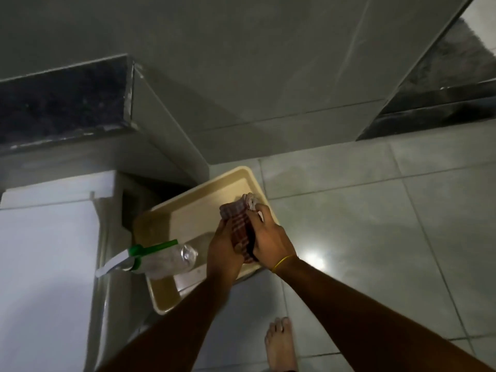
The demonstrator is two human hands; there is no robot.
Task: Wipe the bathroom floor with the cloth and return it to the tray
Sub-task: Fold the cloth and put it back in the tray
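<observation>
both hands, left hand and right hand, clamp a bunched red checked cloth above the beige plastic tray on the grey tiled floor.

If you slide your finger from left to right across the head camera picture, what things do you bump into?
spray bottle → left hand → cloth → right hand → yellow wristband, all over the tray.
</observation>
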